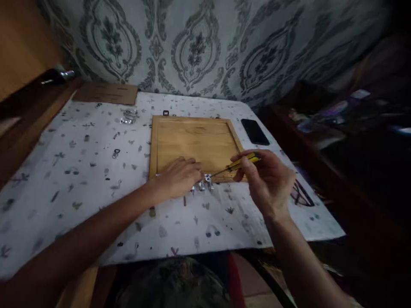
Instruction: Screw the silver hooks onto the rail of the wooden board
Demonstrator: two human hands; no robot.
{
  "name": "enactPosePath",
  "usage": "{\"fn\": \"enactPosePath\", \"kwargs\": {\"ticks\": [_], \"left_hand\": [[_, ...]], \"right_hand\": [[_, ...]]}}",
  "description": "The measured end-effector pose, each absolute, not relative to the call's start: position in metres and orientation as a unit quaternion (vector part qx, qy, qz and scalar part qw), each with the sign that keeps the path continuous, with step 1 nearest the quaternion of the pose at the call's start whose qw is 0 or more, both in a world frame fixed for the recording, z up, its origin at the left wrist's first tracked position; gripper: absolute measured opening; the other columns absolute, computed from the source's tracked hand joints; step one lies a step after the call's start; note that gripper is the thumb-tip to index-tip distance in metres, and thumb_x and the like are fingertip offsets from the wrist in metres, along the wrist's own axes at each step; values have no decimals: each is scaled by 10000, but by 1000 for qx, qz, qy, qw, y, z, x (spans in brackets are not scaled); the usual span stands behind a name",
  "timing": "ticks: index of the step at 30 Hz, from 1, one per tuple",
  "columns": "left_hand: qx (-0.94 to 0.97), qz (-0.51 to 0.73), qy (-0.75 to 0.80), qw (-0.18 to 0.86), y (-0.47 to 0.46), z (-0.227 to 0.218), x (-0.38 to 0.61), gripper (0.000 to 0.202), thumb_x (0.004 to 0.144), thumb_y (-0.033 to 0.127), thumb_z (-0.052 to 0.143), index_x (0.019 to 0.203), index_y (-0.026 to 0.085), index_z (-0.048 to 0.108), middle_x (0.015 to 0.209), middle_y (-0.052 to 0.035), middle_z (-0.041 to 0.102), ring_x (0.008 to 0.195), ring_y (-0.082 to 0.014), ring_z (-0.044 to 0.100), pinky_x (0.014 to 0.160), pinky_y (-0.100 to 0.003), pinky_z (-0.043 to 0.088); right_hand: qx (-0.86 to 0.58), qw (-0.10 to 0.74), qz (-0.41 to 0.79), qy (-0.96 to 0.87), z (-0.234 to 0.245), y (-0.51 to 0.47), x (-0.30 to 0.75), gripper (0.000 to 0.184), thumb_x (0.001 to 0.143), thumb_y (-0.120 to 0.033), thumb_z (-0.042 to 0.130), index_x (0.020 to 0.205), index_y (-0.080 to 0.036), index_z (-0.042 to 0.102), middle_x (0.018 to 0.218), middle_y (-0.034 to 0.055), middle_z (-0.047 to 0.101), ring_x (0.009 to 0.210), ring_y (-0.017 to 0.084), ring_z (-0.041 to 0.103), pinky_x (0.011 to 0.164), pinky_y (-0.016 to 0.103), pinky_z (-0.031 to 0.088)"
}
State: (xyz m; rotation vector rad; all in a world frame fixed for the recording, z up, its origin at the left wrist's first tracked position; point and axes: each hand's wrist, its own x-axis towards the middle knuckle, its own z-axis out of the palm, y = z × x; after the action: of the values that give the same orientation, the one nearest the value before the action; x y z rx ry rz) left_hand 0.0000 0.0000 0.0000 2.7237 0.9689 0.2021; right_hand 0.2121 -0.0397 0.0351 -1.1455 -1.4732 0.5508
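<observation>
A wooden framed board [195,141] lies flat on the table. Along its near edge sits a shiny metal hook rail [208,181], partly covered by my left hand [182,176]. The fingers of that hand are bent over the rail and press it against the frame. My right hand [271,182] is closed round a yellow-and-black screwdriver [243,162]. Its thin shaft slants down to the left, and the tip is at the right end of the rail. Whether a screw is under the tip is too small to tell.
A dark phone [255,131] lies right of the board, and eyeglasses [302,194] rest near the table's right edge. At the back left are a brown cardboard piece [105,93] and small shiny metal parts [129,116]. A patterned wall stands behind the printed tablecloth [80,141].
</observation>
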Motion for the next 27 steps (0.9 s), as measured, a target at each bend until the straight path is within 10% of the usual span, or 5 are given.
{"fn": "enactPosePath", "kwargs": {"ticks": [27], "left_hand": [[930, 105, 330, 123, -2, 2, 3, 256, 963, 79, 527, 913, 204, 745, 892, -46, 660, 920, -202, 603, 757, -335, 407]], "right_hand": [[-511, 509, 208, -661, 37, -40, 208, 270, 912, -474, 701, 902, -206, 668, 795, 14, 741, 471, 84, 601, 484, 234, 504]]}}
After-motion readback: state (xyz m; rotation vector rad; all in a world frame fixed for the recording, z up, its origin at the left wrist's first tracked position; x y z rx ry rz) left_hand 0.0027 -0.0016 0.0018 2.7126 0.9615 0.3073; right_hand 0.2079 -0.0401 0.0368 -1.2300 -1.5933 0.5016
